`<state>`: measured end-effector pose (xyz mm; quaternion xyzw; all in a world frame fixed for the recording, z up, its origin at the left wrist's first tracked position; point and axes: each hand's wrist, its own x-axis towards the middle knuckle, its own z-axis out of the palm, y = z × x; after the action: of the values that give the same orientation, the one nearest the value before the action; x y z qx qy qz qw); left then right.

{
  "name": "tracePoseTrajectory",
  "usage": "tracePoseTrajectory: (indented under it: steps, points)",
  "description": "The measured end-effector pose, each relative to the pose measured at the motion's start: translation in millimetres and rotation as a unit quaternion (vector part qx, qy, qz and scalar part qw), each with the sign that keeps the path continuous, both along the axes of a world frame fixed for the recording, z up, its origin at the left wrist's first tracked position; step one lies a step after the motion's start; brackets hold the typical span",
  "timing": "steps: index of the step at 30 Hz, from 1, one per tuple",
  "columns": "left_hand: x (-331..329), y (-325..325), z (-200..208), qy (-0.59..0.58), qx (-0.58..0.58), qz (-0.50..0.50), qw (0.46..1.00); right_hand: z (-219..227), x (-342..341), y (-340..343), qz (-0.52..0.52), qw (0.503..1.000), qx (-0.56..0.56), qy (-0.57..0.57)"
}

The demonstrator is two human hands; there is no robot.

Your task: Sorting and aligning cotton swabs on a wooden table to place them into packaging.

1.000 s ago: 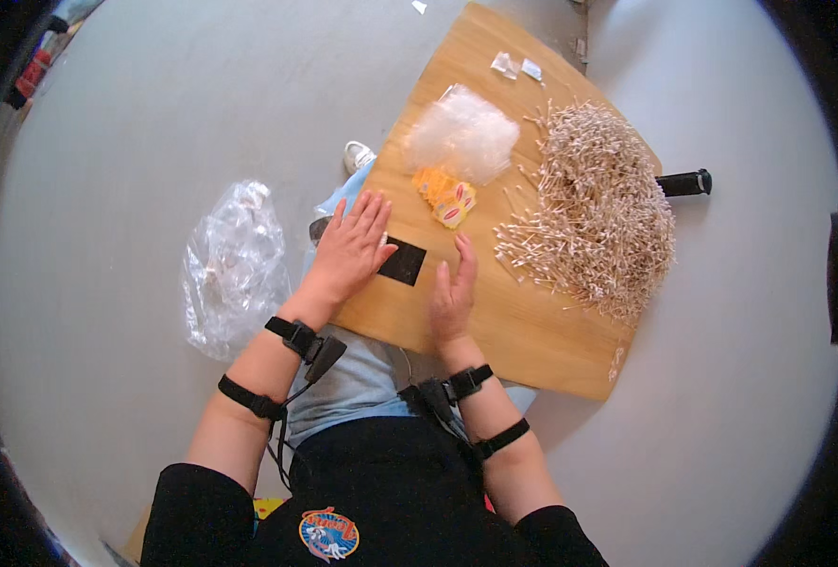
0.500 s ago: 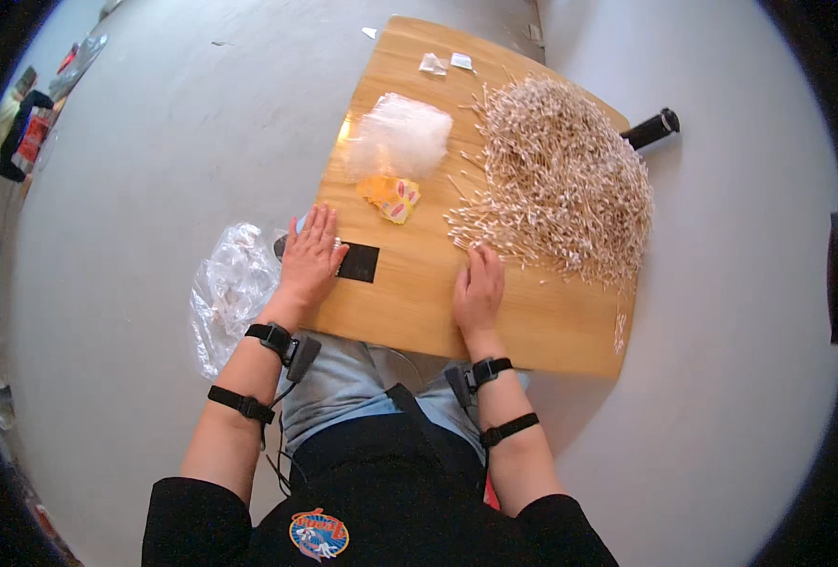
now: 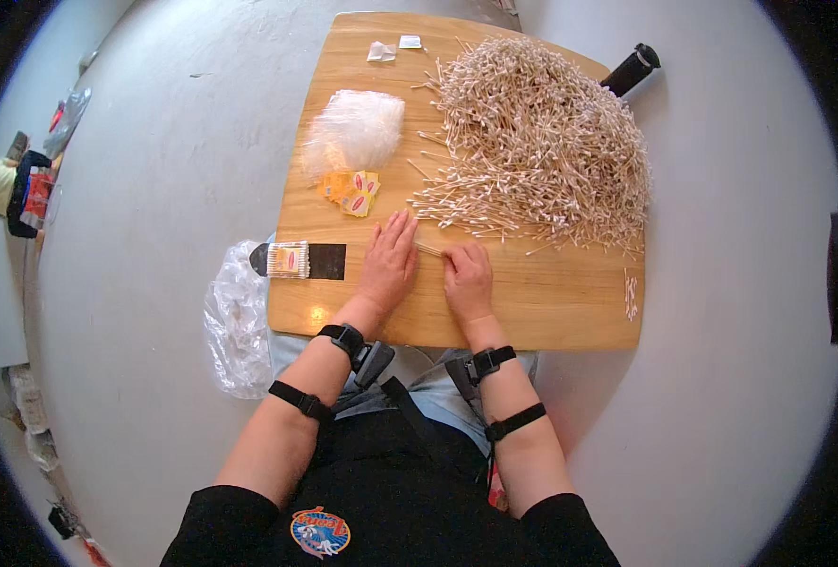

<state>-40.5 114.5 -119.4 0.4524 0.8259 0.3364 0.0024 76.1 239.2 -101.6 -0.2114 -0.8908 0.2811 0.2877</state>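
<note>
My left hand (image 3: 389, 265) lies flat on the table with its fingers stretched out, beside the tip of a thin cotton swab (image 3: 428, 249). At the swab's other end, the fingers of my right hand (image 3: 467, 282) are bent and closed on it; whether more swabs are under them is hidden. Left of my left hand, a flat pack of cotton swabs (image 3: 289, 260) with a yellow card rests on a black strip (image 3: 328, 262). Beyond my right hand spreads a large heap of loose cotton swabs (image 3: 542, 142).
On the wooden table (image 3: 542, 302) are clear plastic bags (image 3: 362, 128), yellow cards (image 3: 351, 192) and two small white pieces (image 3: 382, 51). A few swabs (image 3: 631, 295) lie near the right edge. A black cylinder (image 3: 632, 69) juts past the far right edge; crumpled plastic (image 3: 238, 326) hangs left.
My left hand has moved right off the black strip, uncovering the swab pack. My right hand has drawn back slightly from the heap, with a swab at its fingers. The whole view has shifted.
</note>
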Motion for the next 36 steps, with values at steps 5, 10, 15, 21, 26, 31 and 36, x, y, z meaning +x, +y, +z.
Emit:
tracePoseTrajectory:
  steps: [5, 10, 15, 21, 26, 31, 36]
  points:
    - [-1.1, 6.8, 3.1, 0.041, -0.033, -0.023, 0.998, 0.2, 26.7, -7.1, 0.042, 0.998, -0.025, -0.025]
    - [1.0, 16.2, 8.5, 0.056, -0.071, -0.027, 0.996, -9.0, 20.6, 1.9, -0.033, 0.993, -0.115, -0.002]
    - [-0.7, 2.1, 4.1, 0.012, -0.031, -0.002, 0.999, 2.7, -8.5, 29.1, -0.089, 0.996, 0.019, -0.003]
    - [2.9, -7.1, 8.4, -0.009, 0.009, 0.006, 1.000, 4.0, -11.9, 25.7, -0.058, 0.997, 0.010, -0.051]
    - [-2.5, -7.2, 8.4, -0.020, 0.074, 0.013, 0.997, 9.6, -1.4, 12.2, 0.036, 0.998, -0.020, -0.043]
    - [-2.2, -8.1, 12.1, -0.022, 0.086, -0.005, 0.996, 13.2, 0.0, 13.3, 0.038, 0.997, -0.063, -0.023]
    - [-3.0, -10.4, 16.0, -0.025, 0.071, -0.046, 0.996, 12.6, 0.2, 29.5, -0.025, 0.998, -0.013, -0.055]
